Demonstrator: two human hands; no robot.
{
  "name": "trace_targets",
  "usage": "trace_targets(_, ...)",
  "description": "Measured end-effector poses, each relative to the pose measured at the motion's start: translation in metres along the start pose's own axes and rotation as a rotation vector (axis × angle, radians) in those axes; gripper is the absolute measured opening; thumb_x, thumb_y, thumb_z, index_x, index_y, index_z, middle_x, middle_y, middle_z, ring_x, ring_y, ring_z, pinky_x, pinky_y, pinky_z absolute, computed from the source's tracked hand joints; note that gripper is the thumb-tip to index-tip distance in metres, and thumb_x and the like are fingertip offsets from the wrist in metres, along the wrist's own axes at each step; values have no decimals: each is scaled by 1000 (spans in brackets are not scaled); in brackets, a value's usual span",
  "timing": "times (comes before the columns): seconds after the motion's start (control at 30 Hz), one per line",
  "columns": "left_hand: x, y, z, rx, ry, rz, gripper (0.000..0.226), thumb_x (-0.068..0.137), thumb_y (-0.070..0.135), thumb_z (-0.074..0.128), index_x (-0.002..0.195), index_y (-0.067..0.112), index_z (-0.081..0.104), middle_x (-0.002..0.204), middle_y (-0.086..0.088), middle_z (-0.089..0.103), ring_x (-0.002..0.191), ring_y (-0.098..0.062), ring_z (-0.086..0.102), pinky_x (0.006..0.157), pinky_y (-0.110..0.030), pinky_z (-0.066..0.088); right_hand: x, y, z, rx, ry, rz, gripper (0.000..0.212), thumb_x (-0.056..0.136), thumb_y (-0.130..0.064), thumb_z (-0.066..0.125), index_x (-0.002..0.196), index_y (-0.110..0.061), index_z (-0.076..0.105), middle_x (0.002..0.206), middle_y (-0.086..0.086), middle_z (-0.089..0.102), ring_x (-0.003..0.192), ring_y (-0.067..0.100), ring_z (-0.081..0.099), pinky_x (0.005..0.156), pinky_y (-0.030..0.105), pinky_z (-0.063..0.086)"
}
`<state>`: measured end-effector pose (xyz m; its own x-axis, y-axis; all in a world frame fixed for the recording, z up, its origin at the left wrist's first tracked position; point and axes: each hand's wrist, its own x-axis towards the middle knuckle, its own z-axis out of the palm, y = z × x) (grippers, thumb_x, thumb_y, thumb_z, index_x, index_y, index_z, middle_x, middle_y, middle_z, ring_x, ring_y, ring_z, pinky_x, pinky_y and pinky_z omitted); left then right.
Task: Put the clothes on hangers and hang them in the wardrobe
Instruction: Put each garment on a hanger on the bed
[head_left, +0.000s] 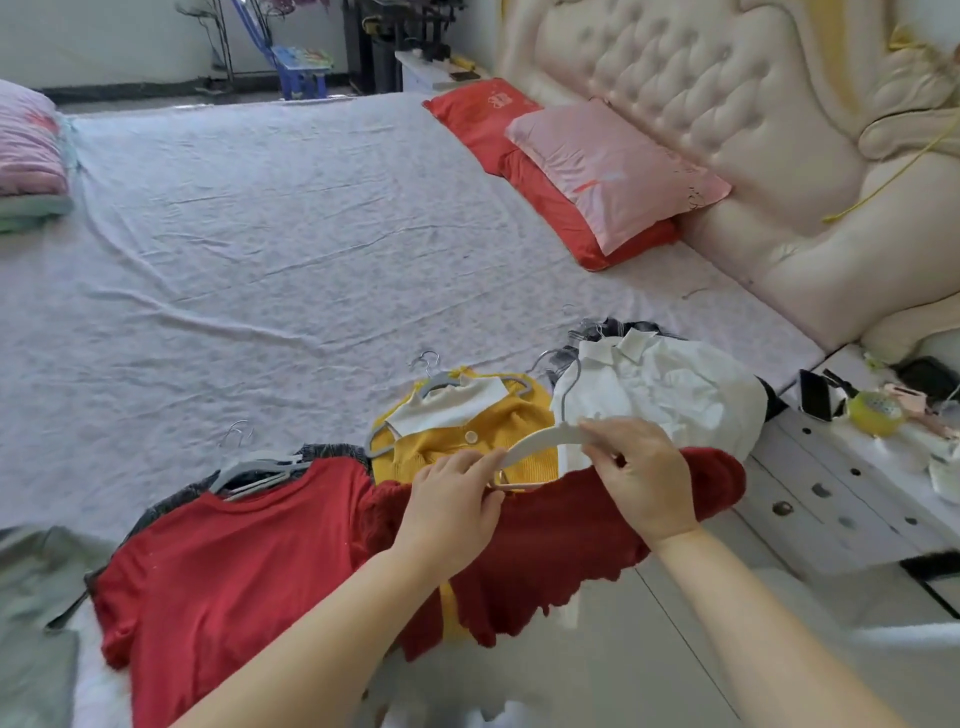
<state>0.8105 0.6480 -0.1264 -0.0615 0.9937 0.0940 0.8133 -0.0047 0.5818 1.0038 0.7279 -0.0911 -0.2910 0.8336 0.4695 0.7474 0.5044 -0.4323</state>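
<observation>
In the head view both hands hold a white hanger (545, 441) just above a dark red knit top (561, 540), which lies over the near edge of the bed (260, 234), close to its near right corner. The left hand (457, 501) has its fingers (480, 460) curled round the hanger's left arm. The right hand (641, 480) pinches the hanger near its middle between thumb and fingertips.

A red T-shirt (234, 561) lies to the left of the knit top along the same edge, with a grey hanger (254, 470) at its neck. Just behind the hands lie a yellow cardigan (467, 431), already on a hanger, and a crumpled white shirt (670, 389) partly covering a plaid garment (613, 330).

A pink pillow (613, 171) rests on a red pillow (483, 119) against the tufted headboard (701, 78). Beside the bed's right edge, a white nightstand (841, 467) carries a phone (814, 395) and a yellow roll (875, 413).
</observation>
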Motion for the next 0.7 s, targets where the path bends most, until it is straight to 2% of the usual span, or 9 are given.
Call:
trace_targets(0.1,32,-17,4,2,25,-53,47,90,29,52,136,30,42,126,7,52,120,-17,44,96,-32,30,37,14,29,53,-59,-20,29,70,-5,78,96,-16,74,86,2,70,79,26,64,69,33,52)
trace_targets(0.27,89,-46,12,11,52,-182,47,88,24,55,134,26,47,120,4,57,115,-20,49,98,-36,36,104,41,90,114,-154,-70,31,68,-3,79,95,-18,74,87,-2,70,80,24,64,71,21,43)
trace_targets(0.43,146,-75,29,28,52,-351,43,87,23,56,130,22,52,118,3,60,113,-21,52,95,-38,40,161,70,156,223,-307,-87,34,69,0,77,95,-21,74,88,-5,70,83,23,64,71,18,43)
trace_targets(0.6,192,-112,53,9,55,-481,38,80,14,65,118,13,62,105,-6,67,101,-28,60,84,-40,47,195,92,227,235,-450,-108,34,68,-1,76,95,-21,74,91,-3,70,85,29,64,69,36,54)
trace_targets(0.7,208,-139,68,15,72,-517,35,76,10,67,111,9,66,99,-9,69,93,-32,63,78,-39,50,206,100,268,252,-500,-109,31,70,0,74,94,-18,74,91,0,71,85,27,65,66,36,53)
